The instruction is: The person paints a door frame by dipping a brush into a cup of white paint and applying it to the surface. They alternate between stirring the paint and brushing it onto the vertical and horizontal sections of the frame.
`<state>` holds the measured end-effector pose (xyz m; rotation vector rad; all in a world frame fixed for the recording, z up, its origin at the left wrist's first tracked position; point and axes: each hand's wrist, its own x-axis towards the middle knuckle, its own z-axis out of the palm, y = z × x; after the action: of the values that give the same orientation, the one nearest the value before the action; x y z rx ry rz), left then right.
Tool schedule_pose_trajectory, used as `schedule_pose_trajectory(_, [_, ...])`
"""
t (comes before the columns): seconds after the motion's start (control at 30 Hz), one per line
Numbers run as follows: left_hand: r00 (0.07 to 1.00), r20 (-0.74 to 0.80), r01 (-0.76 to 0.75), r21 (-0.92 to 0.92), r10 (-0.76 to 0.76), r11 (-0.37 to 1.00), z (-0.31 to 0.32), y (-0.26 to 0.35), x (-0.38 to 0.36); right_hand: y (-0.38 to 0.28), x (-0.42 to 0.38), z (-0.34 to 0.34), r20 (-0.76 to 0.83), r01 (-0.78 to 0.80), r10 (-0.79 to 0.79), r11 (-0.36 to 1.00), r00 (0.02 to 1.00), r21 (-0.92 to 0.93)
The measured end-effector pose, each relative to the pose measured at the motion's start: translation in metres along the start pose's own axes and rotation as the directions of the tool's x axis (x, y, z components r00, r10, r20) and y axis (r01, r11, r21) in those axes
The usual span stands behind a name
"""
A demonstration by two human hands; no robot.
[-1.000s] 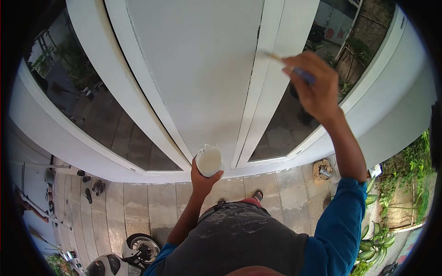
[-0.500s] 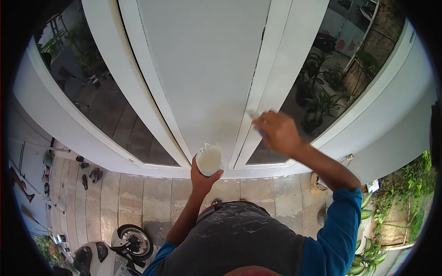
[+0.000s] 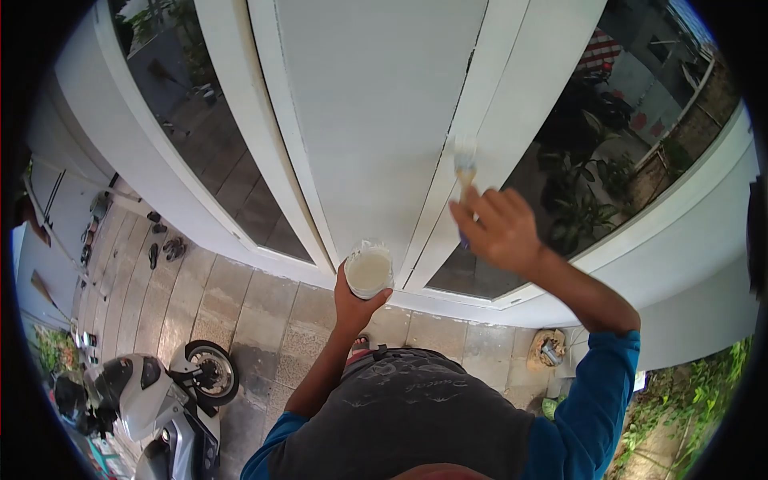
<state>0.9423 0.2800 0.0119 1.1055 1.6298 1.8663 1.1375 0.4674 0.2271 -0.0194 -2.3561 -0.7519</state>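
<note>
My left hand (image 3: 357,306) is wrapped round a cup of white paint (image 3: 369,270), held in front of my body with its open top facing up. White smears mark the cup's rim. My right hand (image 3: 502,230) grips a paintbrush (image 3: 465,164) by its handle. The brush points upward, with its bristles at the white frame strip (image 3: 482,120) on the right side of the pale grey panel (image 3: 372,104). Whether the bristles press on the strip is hard to tell. Dark chips line the joint between panel and frame.
Dark glass panes (image 3: 588,160) flank the panel and mirror plants. A motorcycle (image 3: 164,400) stands at the lower left on floor tiles (image 3: 268,320). Footwear (image 3: 173,248) lies by the left wall. Green plants (image 3: 696,408) grow at the lower right.
My right hand has swung the brush upright, its bristles now higher along the frame strip. The cup stays in my left hand. My view has turned, bringing more of the motorcycle into sight.
</note>
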Motion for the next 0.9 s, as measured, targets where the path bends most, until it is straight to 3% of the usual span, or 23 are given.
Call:
schedule_pose_trajectory(0.1, [0.998,-0.040,0.048,-0.064,-0.051,0.997,0.002,0.003,-0.010,-0.039,-0.041,0.034,0.185,-0.091,0.036,0.950,0.982,0.298])
schedule_pose_trajectory(0.13, [0.996,-0.066,0.051,-0.050,-0.054,0.997,0.002,0.001,-0.016,-0.047,-0.049,0.040,0.170,-0.075,0.020,0.944,0.985,0.321])
schedule_pose_trajectory(0.23, [0.989,-0.145,0.041,0.016,-0.038,0.999,-0.004,-0.002,-0.028,-0.057,-0.053,0.052,0.140,-0.333,0.316,0.715,0.938,0.615])
schedule_pose_trajectory(0.3, [0.990,-0.123,0.078,0.084,-0.068,0.993,-0.008,0.008,-0.039,-0.061,-0.050,0.052,0.117,-0.408,0.476,0.573,0.872,0.711])
schedule_pose_trajectory(0.33, [0.989,-0.138,0.074,0.161,-0.051,0.984,-0.011,0.008,-0.044,-0.064,-0.047,0.052,0.100,-0.366,0.445,0.565,0.890,0.739])
schedule_pose_trajectory(0.4, [0.981,-0.191,0.077,0.172,-0.044,0.982,-0.013,0.015,-0.053,-0.069,-0.044,0.052,0.110,-0.431,0.685,0.317,0.720,0.845])
schedule_pose_trajectory(0.43, [0.980,-0.195,0.077,0.172,-0.043,0.982,-0.013,0.018,-0.058,-0.071,-0.046,0.055,0.106,-0.401,0.664,0.310,0.740,0.862])
schedule_pose_trajectory(0.53, [0.972,-0.230,0.086,0.166,-0.046,0.982,-0.018,0.025,-0.074,-0.084,-0.050,0.068,0.237,-0.437,0.745,0.080,0.623,0.896])
schedule_pose_trajectory(0.83, [0.953,-0.297,0.110,0.151,-0.061,0.982,-0.029,0.024,-0.117,-0.117,-0.049,0.082,0.328,-0.333,0.604,-0.108,0.726,0.937])
schedule_pose_trajectory(0.9, [0.954,-0.294,0.117,0.178,-0.061,0.977,-0.026,0.030,-0.122,-0.121,-0.049,0.080,0.361,-0.332,0.610,-0.166,0.705,0.929])
